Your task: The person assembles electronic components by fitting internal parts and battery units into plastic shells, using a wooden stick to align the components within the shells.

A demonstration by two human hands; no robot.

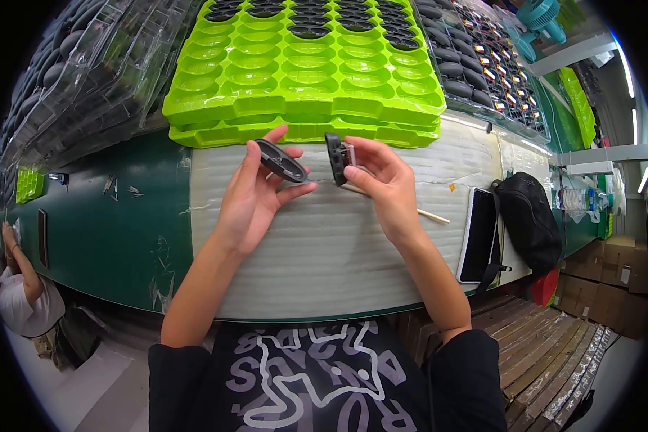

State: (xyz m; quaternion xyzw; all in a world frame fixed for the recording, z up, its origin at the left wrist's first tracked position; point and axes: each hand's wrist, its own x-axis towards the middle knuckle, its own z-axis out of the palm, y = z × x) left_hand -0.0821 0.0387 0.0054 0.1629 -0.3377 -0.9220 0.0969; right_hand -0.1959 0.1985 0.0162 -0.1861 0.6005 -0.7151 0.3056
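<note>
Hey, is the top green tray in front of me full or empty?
Partly filled: dark oval parts sit in the green tray's far pockets, while the pockets nearest you are bare.

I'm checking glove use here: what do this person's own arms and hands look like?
The left hand and right hand are bare, with no gloves or watch visible. Both forearms are uncovered. The short black fabric sleeves belong to a black T-shirt with grey lettering and a white outline print.
</note>
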